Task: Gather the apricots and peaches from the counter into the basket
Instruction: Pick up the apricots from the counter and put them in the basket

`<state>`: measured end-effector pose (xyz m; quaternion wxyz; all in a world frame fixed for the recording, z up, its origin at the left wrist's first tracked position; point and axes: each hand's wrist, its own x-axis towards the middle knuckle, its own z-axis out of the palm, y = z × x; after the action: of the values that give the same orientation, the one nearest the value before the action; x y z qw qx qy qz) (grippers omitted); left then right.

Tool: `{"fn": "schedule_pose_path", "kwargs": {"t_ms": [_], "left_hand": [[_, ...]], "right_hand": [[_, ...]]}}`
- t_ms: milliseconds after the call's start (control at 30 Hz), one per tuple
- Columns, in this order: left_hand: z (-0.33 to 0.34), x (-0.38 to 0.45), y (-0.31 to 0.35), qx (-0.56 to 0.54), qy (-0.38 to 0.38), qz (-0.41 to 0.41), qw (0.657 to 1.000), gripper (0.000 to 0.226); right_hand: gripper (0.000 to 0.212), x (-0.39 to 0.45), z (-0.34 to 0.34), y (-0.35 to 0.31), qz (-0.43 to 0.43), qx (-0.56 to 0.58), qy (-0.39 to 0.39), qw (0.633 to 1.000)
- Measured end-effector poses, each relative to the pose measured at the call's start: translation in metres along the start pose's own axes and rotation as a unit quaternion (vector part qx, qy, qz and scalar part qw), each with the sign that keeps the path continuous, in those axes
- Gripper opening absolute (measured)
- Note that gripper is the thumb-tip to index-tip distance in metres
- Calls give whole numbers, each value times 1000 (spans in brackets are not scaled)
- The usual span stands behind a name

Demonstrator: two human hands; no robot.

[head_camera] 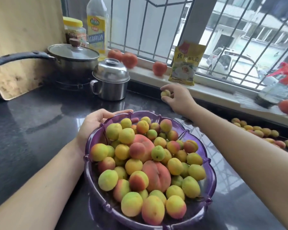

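A purple see-through basket (209, 178) sits on the dark counter in front of me, heaped with yellow-green and orange apricots (133, 165) and a few larger pink peaches (157, 175). My left hand (95, 123) holds the basket's far left rim, fingers lying along the edge. Beyond the basket, my right hand (179, 98) pinches one small yellow-green apricot (165, 93) above the counter near the windowsill. Several more apricots (263, 133) lie in a row on the counter at the right.
A lidded steel mug (111, 80) and a saucepan (71, 58) on a stove stand at the back left. Tomatoes (159, 68), a yellow packet (184, 63), an oil bottle (96, 25) and a jar line the windowsill. A wooden board (23, 47) leans at the left.
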<state>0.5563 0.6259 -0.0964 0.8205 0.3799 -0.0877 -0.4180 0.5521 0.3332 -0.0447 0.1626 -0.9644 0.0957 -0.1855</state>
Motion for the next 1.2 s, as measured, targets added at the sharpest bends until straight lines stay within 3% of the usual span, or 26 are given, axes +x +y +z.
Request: {"fn": "schedule_pose_path", "kwargs": {"t_ms": [133,300,533,667,933,1033,1200], "left_hand": [[5,-7,-2,-4,15,19,1000,66],[8,-22,-10,-6,21,36,999,70],[11,-30,-15,-10,37,42,998,50],[10,-30,-15,-11,29,40,999,48],[7,-28,-14,-13,28,40,999,42],[7,-28,-15,-12,27,40,999,43],[7,-28,-15,-11,33,39,999,47]], "right_hand": [[26,-63,-52,-44,13,149,-17,989],[28,-134,-97,-71,47,241,-141,959],[34,-183,-92,-90,-30,77,-193,978],[36,-199,-74,-106,-90,11,-170,981],[29,-197,-63,-116,-124,-30,-171,977],[30,-201,-72,-109,-106,32,-172,979],[33,-216,-86,-93,-83,61,-289,952]]}}
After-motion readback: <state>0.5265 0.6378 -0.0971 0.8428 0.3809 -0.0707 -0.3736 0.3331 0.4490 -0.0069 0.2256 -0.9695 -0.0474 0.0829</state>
